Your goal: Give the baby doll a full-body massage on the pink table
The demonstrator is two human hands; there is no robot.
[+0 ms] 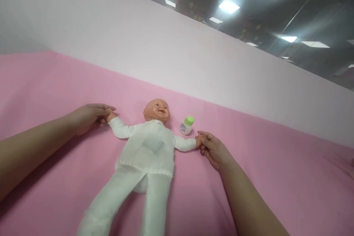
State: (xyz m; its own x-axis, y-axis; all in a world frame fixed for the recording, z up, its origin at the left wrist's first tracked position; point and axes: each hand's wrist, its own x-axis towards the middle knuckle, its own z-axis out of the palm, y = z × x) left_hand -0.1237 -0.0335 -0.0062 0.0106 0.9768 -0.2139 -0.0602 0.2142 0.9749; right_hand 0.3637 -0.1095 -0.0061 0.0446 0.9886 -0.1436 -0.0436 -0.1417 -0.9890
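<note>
A baby doll (149, 147) with a white cloth body and a hard plastic head lies face up, its arms spread to both sides. My left hand (90, 117) pinches the doll's plastic hand on the left. On the other side, my right hand (212, 149) has its fingers closed around the doll's other plastic hand. Beside the doll's head, near its outstretched right-side arm, is a small white bottle (186, 126) with a green cap; neither hand touches it. The doll's feet are cut off by the lower picture edge.
The doll lies on a pink surface (265, 162). Behind it rises a pale wall (166, 48) running across the view. Above the wall show ceiling lights (229, 6). Part of something skin-coloured (351, 167) shows at the far right edge, too cut off to make out.
</note>
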